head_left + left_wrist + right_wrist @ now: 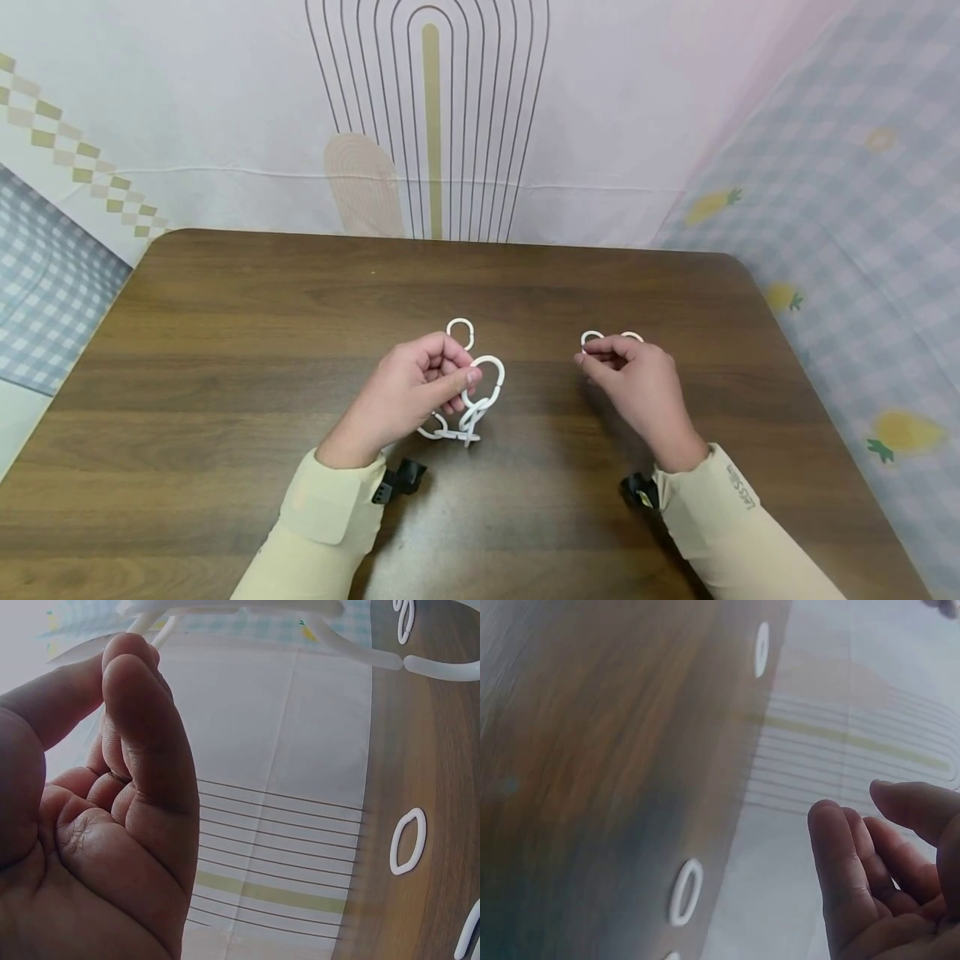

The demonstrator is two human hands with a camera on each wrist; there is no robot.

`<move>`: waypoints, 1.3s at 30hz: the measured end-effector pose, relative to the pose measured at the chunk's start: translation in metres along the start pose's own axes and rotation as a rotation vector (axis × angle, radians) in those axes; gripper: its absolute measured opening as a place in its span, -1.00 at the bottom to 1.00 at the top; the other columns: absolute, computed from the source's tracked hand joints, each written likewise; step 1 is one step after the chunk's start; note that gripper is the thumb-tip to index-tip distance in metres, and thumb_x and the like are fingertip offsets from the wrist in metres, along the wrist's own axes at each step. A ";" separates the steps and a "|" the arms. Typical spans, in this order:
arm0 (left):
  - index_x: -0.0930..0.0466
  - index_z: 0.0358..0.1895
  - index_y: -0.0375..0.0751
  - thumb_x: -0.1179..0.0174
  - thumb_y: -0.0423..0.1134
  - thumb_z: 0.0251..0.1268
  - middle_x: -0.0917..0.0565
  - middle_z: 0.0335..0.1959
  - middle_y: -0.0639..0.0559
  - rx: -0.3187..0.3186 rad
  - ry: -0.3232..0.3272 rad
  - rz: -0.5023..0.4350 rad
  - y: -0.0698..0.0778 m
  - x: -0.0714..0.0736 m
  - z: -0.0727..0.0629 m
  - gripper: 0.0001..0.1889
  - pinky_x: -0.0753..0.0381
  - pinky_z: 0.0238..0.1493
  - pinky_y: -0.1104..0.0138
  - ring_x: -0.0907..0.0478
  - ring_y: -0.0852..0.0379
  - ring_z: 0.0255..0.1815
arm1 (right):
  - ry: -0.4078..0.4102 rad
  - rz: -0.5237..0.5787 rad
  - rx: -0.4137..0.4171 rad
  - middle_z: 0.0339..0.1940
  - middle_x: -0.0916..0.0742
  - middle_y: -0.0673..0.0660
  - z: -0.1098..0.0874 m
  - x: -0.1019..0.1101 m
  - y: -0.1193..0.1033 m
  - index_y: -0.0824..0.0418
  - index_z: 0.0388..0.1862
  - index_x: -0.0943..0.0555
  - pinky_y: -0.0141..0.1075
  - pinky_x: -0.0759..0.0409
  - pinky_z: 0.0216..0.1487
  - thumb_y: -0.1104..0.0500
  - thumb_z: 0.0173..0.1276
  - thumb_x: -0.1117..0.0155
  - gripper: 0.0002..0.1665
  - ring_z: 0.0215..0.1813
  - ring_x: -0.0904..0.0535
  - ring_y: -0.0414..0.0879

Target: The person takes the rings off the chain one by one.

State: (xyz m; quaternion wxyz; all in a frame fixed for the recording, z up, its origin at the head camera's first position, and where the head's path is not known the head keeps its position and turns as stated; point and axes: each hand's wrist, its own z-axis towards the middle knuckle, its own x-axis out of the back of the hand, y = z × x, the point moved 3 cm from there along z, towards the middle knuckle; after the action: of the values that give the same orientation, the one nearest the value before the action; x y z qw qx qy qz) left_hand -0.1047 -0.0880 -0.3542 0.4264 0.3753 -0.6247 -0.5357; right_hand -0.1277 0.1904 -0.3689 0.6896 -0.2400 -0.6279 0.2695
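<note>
My left hand [408, 387] pinches a white plastic ring-shaped link [500, 375] between thumb and fingertips. From that link hangs a short chain of white links [457, 435], whose lower part is near the tabletop and partly behind the hand. In the left wrist view, white links [442, 670] cross the top, beyond the fingertips. My right hand [641, 383] is above two loose white links, one on the left [591, 333] and one on the right [632, 335], partly covering both. Its thumb and fingers stand apart with nothing between them in the right wrist view.
Another loose white link [461, 321] lies on the brown wooden table [225, 333] just beyond my left hand. A patterned cloth [622, 108] hangs behind the table's far edge, and a checked cloth [862, 250] hangs along the right side.
</note>
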 end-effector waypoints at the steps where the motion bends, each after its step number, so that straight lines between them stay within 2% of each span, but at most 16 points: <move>1: -0.58 -0.21 -0.30 -0.30 -0.35 0.36 -0.67 -0.41 -0.20 0.002 0.001 0.002 0.000 0.000 0.000 -0.90 -0.72 -0.37 0.22 -0.63 -0.22 -0.44 | -0.001 0.005 0.002 -0.30 -0.80 0.06 -0.002 0.000 -0.003 0.17 -0.22 -0.78 -0.46 -0.63 -0.33 0.11 0.29 -0.47 -0.84 -0.29 -0.70 -0.12; 8: -0.58 -0.21 -0.30 -0.30 -0.34 0.36 -0.67 -0.41 -0.18 0.001 -0.001 0.007 0.000 0.000 0.001 -0.89 -0.73 -0.37 0.22 -0.63 -0.01 -0.49 | 0.002 0.094 0.014 -0.32 -0.80 0.03 -0.017 -0.006 -0.021 0.16 -0.21 -0.79 -0.49 -0.59 -0.33 0.11 0.26 -0.51 -0.83 -0.33 -0.66 -0.21; 17: -0.57 -0.21 -0.31 -0.30 -0.35 0.36 -0.65 -0.46 -0.06 -0.002 -0.004 -0.002 0.000 -0.001 0.001 -0.89 -0.73 -0.37 0.20 -0.63 -0.26 -0.43 | 0.010 0.275 -0.036 -0.37 -0.80 0.08 -0.036 -0.020 -0.031 0.24 -0.25 -0.78 -0.50 -0.61 -0.33 0.24 0.21 -0.53 -0.86 -0.39 -0.66 -0.30; 22: -0.57 -0.20 -0.31 -0.30 -0.35 0.36 -0.65 -0.47 -0.07 0.010 0.004 -0.009 -0.001 0.000 0.001 -0.88 -0.73 -0.38 0.20 -0.64 -0.15 -0.47 | 0.016 0.333 -0.044 -0.40 -0.79 0.10 -0.040 -0.029 -0.030 0.29 -0.26 -0.77 -0.50 -0.61 -0.34 0.28 0.20 -0.52 -0.86 -0.41 -0.65 -0.30; 27: -0.55 -0.18 -0.35 -0.29 -0.35 0.37 -0.68 -0.46 -0.12 0.041 -0.010 -0.053 -0.003 -0.001 0.002 -0.86 -0.74 -0.35 0.02 -0.69 -0.19 -0.47 | 0.011 0.381 -0.060 -0.40 -0.79 0.12 -0.044 -0.034 -0.030 0.33 -0.25 -0.76 -0.49 -0.62 -0.33 0.31 0.20 -0.52 -0.84 -0.40 -0.67 -0.29; 29: -0.54 -0.16 -0.36 -0.29 -0.35 0.38 -0.68 -0.45 -0.14 0.055 -0.015 -0.074 -0.004 -0.002 0.002 -0.85 -0.74 -0.35 -0.01 -0.70 -0.22 -0.45 | 0.011 0.403 -0.052 -0.40 -0.79 0.12 -0.047 -0.036 -0.032 0.33 -0.26 -0.76 -0.48 -0.64 -0.32 0.33 0.19 -0.51 -0.86 -0.39 -0.67 -0.28; 39: -0.52 -0.14 -0.37 -0.25 -0.35 0.41 -0.69 -0.43 -0.16 0.079 -0.017 -0.112 -0.005 -0.004 0.003 -0.85 -0.76 -0.40 0.16 -0.72 0.01 -0.48 | -0.012 0.480 0.047 -0.44 -0.79 0.08 -0.062 -0.052 -0.049 0.31 -0.32 -0.76 -0.42 -0.68 -0.36 0.39 0.15 -0.52 -0.88 -0.42 -0.68 -0.25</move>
State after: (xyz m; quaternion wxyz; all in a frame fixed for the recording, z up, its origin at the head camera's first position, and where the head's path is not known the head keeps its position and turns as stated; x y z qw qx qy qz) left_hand -0.1064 -0.0843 -0.3602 0.3753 0.4215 -0.6271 -0.5369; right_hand -0.0655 0.1198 -0.3802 0.6073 -0.3647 -0.5505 0.4417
